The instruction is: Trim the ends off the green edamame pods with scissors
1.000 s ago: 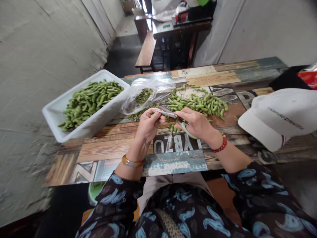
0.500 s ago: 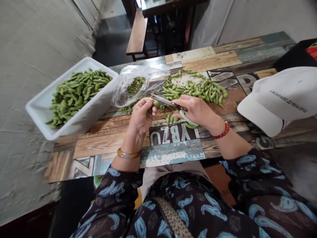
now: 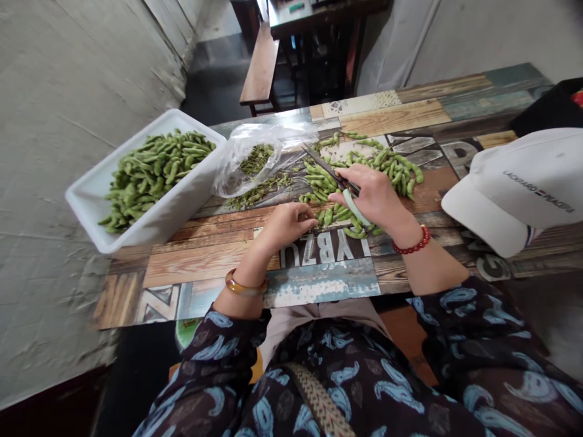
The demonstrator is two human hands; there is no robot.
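White plastic tub [image 3: 182, 197], one, at the left edge of the surface [image 3: 191, 264], toward the far left corner; holds a big heap of green pods [image 3: 157, 170], too many and too overlapped to count. One clear plastic bag [image 3: 224, 177] just beside the tub's right wall, closer to the far edge than the near one, mouth gaping, with small green trimmings [image 3: 256, 160] inside; more loose trimmings [image 3: 252, 195] lie in front of it, uncountable. One main pod pile [image 3: 396, 167], mid-surface and toward the far edge, directly on the wood-patterned top, plus one smaller pod scatter [image 3: 334, 214] nearer the near edge, by the printed letters; neither countable. Two hands. Right hand [image 3: 376, 197]: fingers wrapped around one pair of scissors [image 3: 325, 165], pale green handle, blades angled toward the far edge over the main pile. Left hand [image 3: 286, 224]: fingers bent, tips down by the smaller scatter; can't tell if they grasp a pod. One amber bangle [image 3: 246, 289] on the left wrist, one red bead bracelet [image 3: 412, 244] on the right. One white cap [image 3: 523, 188] near the right end, brim facing the pile.
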